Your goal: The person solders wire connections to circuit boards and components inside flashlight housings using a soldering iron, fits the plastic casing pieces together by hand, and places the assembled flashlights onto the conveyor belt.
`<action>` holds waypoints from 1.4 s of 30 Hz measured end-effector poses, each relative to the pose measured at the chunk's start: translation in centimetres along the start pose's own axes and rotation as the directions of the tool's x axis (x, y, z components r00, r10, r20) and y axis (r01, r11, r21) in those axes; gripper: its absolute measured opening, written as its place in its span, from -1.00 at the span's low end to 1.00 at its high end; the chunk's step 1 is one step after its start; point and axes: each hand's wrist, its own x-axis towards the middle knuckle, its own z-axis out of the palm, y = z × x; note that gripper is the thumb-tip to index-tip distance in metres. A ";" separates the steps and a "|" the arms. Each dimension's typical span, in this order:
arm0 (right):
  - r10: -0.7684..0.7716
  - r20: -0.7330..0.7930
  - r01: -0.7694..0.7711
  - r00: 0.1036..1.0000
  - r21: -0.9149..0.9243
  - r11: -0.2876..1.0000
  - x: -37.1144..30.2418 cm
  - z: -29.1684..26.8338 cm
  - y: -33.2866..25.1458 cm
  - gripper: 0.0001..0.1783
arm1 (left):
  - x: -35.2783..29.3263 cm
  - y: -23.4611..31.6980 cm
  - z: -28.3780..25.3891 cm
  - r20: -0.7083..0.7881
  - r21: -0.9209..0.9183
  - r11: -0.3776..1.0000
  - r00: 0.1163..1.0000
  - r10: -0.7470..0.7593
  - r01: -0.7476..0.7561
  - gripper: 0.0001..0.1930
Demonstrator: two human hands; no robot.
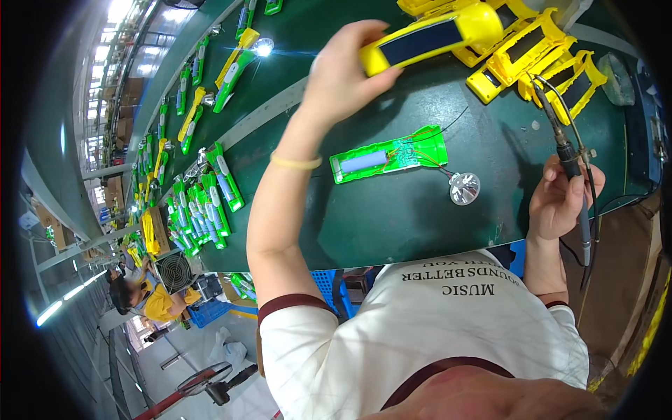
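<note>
My left hand [341, 75] grips one end of a yellow flashlight casing [448, 33] with a dark panel, raised over the far part of the green table. Below it lies a green casing half [435, 148] holding a lilac battery cell [364, 161] and thin wires. A wire runs from it to a round silver reflector [465, 189] on the tabletop. At the right, my right hand [554, 201] is closed around the handle of a soldering iron [568, 159], its tip pointing up and away. Close to that tip is a pile of yellow casing parts [519, 61].
Several green casings with battery cells [206, 210] are bunched at the table's left. More green and yellow assemblies [234, 73] lie along the line, one with its lamp lit. A blue device [645, 105] stands far right. A person in yellow [166, 299] sits beyond, near a fan [175, 271].
</note>
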 end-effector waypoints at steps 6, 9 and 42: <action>0.031 0.065 -0.030 0.997 -0.013 0.999 -0.2 0.8 0.0 -0.68 | -9.8 -2.8 -4.0 0.124 0.237 0.966 0.990 0.074 -0.102 -0.69; 0.041 0.069 -0.039 0.997 -0.030 0.999 0.2 0.4 0.3 -0.68 | -11.8 -1.5 -4.8 0.163 0.111 0.991 0.985 0.054 -0.073 -0.76; 0.005 0.080 0.003 0.997 -0.099 0.995 -0.4 1.1 1.0 -0.75 | -14.1 4.6 -2.3 0.065 0.182 0.979 0.992 -0.105 0.092 -0.82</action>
